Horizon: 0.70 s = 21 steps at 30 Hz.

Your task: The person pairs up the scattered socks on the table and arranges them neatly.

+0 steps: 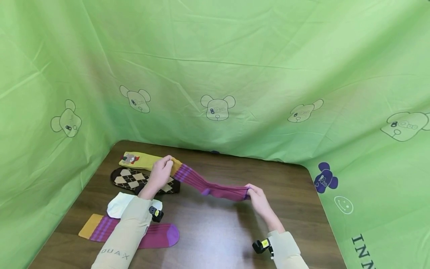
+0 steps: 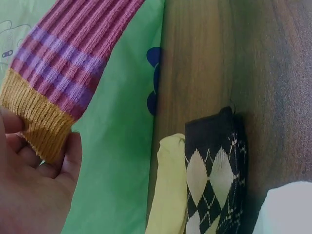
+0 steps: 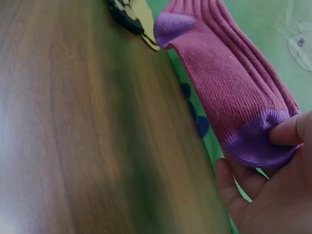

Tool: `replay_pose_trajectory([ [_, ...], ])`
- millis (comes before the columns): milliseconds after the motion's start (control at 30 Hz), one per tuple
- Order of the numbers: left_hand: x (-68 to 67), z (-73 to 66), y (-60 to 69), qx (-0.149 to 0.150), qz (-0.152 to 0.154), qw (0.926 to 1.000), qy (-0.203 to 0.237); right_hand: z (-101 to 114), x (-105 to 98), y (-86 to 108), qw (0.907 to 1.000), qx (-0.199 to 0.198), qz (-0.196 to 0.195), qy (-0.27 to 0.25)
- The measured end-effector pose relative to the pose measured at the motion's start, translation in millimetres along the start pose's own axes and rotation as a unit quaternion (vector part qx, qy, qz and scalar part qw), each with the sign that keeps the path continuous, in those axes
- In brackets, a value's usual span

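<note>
A ribbed magenta sock with a mustard cuff, purple stripes and a purple heel and toe is stretched between both hands above the table. My left hand pinches its mustard cuff, which shows close up in the left wrist view. At the other end my right hand pinches the purple toe, thumb on top. Below the left arm lies a matching magenta sock, partly covered by the sleeve. A white sock is also partly behind that arm.
Toward the back left lie a yellow sock with an animal figure and a black and beige argyle sock. The brown wooden table is bordered by a green curtain behind and at both sides.
</note>
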<state>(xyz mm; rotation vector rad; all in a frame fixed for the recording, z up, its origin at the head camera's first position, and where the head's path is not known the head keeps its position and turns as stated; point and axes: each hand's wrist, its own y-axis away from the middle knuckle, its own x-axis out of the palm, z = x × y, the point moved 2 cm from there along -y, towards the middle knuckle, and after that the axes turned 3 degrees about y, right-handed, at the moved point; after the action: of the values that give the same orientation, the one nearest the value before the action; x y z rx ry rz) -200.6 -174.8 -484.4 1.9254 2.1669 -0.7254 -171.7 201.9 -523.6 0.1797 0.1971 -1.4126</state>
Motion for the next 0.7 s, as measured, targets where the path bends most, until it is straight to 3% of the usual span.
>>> replay_pose_trajectory([
  [367,-12.9,2.8,5.1,-0.023,-0.001,0.9995,-0.020,4,26,2.6,0.9997,-0.009,0.022,0.012],
  [700,-20.2,2.7,7.3,-0.020,-0.034,0.9979,-0.052,5,49,1.2,0.9977,-0.023,0.064,-0.001],
])
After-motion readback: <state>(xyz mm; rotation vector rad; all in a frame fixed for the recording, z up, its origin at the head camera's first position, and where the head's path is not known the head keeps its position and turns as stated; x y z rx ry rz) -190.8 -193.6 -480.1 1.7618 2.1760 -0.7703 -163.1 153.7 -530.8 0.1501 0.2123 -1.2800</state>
